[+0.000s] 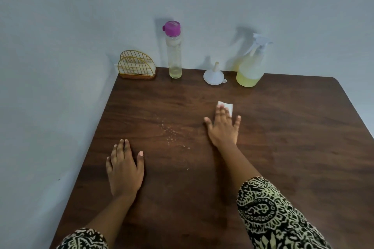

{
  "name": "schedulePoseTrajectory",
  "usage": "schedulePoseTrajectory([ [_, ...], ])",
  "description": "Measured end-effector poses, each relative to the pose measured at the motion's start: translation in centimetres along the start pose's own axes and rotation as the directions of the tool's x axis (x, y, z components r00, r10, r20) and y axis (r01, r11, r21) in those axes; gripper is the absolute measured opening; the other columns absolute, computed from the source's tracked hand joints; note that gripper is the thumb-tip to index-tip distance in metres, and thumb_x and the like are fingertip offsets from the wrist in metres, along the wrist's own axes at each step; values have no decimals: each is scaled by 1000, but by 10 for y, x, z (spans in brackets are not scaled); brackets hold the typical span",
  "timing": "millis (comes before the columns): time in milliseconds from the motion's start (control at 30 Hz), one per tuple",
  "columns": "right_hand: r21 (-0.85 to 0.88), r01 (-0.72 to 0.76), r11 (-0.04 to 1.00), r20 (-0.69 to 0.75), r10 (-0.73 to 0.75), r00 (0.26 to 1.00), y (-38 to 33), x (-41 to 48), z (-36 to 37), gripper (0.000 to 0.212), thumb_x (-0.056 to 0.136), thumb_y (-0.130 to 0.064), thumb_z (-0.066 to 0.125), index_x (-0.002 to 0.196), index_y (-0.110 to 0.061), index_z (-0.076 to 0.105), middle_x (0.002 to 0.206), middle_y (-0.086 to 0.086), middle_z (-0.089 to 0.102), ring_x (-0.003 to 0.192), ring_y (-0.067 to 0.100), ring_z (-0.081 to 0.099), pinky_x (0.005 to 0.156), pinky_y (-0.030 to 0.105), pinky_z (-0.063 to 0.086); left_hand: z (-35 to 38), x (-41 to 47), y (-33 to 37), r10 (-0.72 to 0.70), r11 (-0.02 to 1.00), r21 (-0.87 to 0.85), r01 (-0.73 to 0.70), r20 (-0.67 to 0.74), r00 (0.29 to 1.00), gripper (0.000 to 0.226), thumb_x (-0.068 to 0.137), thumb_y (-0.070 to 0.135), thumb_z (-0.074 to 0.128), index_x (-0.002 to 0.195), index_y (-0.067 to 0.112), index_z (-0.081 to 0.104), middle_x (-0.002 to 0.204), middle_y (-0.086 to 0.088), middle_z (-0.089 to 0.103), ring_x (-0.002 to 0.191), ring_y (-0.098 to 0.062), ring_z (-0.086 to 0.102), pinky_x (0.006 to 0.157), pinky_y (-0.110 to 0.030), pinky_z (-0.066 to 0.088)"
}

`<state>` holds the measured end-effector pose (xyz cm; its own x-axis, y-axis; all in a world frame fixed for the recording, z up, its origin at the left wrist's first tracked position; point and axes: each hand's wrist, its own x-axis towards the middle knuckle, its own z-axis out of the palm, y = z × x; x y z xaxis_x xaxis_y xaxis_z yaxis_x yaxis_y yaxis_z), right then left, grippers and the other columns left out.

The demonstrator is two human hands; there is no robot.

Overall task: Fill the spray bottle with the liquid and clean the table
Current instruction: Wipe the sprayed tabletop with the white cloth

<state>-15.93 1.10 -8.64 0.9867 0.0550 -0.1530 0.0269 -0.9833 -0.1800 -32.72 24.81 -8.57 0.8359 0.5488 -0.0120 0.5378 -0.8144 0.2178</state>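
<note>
A clear spray bottle (251, 66) with a white trigger head stands at the back right of the dark wooden table (293, 147), holding yellow liquid in its lower part. A tall clear bottle (174, 52) with a purple cap stands at the back, with a little yellowish liquid at its bottom. A white funnel (214, 75) lies upside down between them. My right hand (222, 127) lies flat with straight fingers and presses a folded white tissue (228, 107) onto the table. My left hand (124, 170) rests flat on the table, holding nothing. Small droplets (172, 135) speckle the wood between the hands.
A gold wire napkin holder (136, 65) with white napkins stands at the table's back left corner. A pale wall runs behind the table and along its left side. The table's right corner is rounded.
</note>
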Motion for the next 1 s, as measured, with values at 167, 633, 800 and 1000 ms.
schedulePoseTrajectory([
  [167, 41, -165, 985, -26, 166, 986, -21, 10, -1, 79, 95, -61, 13, 153, -9, -1, 162, 7, 2, 149, 20, -3, 117, 53, -9, 3, 1, -1, 1, 1000, 10, -1, -5, 1000, 59, 95, 38, 50, 144, 6, 41, 150, -13, 42, 141, -31, 34, 111, -52, 27],
  [633, -9, -56, 998, 23, 57, 998, -44, 17, -2, 76, 96, -61, 12, 153, -13, -3, 162, 4, -2, 149, 18, -4, 114, 52, -14, 6, 2, -1, -2, 999, 34, 3, -14, 1000, 60, 94, 38, 52, 144, 7, 42, 148, -12, 45, 139, -30, 37, 110, -54, 29],
  [800, 27, 262, 965, 107, -263, 959, -164, -3, 21, 75, 96, -60, 12, 152, -13, -5, 162, 3, -3, 148, 16, -7, 112, 49, -18, 9, 3, -2, -83, 996, 14, 83, -25, 996, 59, 93, 34, 55, 143, 4, 42, 148, -14, 44, 139, -31, 37, 109, -58, 26],
  [1000, 31, 94, 995, 32, -95, 995, -134, 13, 20, 72, 97, -58, 12, 153, -15, -3, 162, 1, -2, 149, 15, -6, 114, 50, -16, 7, 5, -3, -175, 985, 0, 175, 4, 985, 59, 95, 32, 50, 145, 3, 38, 152, -15, 39, 143, -33, 30, 111, -59, 21],
])
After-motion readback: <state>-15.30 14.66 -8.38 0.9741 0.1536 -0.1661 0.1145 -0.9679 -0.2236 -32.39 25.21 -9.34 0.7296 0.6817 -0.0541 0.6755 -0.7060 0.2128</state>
